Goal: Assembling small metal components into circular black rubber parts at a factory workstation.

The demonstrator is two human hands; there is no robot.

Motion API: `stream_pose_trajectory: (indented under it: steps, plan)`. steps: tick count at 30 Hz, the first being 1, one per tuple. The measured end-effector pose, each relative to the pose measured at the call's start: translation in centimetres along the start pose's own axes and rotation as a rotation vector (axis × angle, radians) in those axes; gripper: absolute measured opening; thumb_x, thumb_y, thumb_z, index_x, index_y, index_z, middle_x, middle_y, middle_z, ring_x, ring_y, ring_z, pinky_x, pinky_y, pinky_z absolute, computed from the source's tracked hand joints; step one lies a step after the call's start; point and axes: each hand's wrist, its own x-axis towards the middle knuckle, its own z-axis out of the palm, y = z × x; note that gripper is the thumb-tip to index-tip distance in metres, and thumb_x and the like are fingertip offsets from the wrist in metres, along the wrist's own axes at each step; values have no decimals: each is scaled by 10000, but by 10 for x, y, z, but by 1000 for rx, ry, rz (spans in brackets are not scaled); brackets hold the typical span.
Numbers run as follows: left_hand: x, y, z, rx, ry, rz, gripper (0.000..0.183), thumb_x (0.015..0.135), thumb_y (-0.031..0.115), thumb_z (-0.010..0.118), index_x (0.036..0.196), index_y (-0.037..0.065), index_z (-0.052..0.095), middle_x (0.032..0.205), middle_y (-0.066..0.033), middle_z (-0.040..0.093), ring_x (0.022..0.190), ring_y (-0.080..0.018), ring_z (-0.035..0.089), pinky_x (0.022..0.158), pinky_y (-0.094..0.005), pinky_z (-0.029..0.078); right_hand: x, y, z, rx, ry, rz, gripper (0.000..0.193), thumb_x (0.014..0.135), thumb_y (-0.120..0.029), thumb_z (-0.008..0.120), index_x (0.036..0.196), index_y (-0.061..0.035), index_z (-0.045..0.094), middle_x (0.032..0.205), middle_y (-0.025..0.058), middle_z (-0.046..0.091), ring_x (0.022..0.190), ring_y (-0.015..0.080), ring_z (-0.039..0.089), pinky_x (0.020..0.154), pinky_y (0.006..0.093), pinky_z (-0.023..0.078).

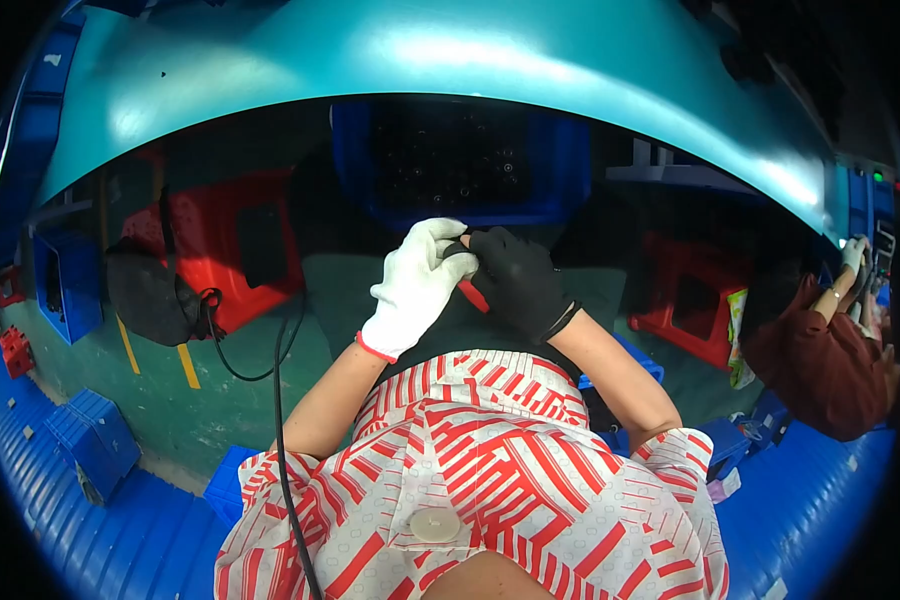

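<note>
My left hand (417, 283), in a white glove with a red cuff, has its thumb and fingers pinched together at a small dark piece (457, 249). Its shape is mostly hidden by the fingers. Right beside it, my right hand (516, 280) in a black glove is closed, with a bare fingertip showing near the pinch. A red piece (473, 296), like part of a tool handle, sticks out from under the right hand; the rest of it is covered. Just beyond both hands stands a blue bin (344, 160) containing several small dark parts with shiny rings.
A glossy teal tabletop (270, 62) curves across the far side. Red stools stand at left (225, 240) and right (692, 300). A dark bag (150, 300) hangs at left, and a black cable (281, 420) runs down my left side. Another person (820, 360) works at far right.
</note>
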Motion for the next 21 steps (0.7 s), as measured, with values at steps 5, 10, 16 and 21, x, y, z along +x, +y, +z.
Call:
stream_pose_trajectory:
  steps: [5,10,16,21]
  plan:
    - [6,1,-2,-132,-76,-61,381,834,29,629,1177,-62,490,918,-153,659,827,-172,661,754,-268,524,-4,0,2,67,34,94,300,802,-111,676,1085,-38,609,957,158,655,810,295,662,695,336,532]
    - [7,4,-5,-483,-78,-78,401,863,32,620,1218,-75,468,1003,-177,632,891,-186,653,774,-266,545,0,-3,-4,439,69,312,429,773,-88,722,1168,-6,575,1053,158,650,928,240,654,810,319,518]
    - [8,3,-10,-332,-181,-69,392,859,15,611,1219,-67,481,1029,-179,631,937,-207,655,787,-270,550,-1,3,-13,353,-20,154,444,772,-155,731,1170,-33,578,1027,154,648,886,263,650,776,329,514]
    - [2,5,-5,-385,-174,-121,391,851,3,611,1218,-61,492,1037,-176,632,889,-204,666,793,-274,550,-2,5,-9,232,-56,91,413,765,-227,743,1115,-62,601,954,141,659,801,301,647,704,350,516]
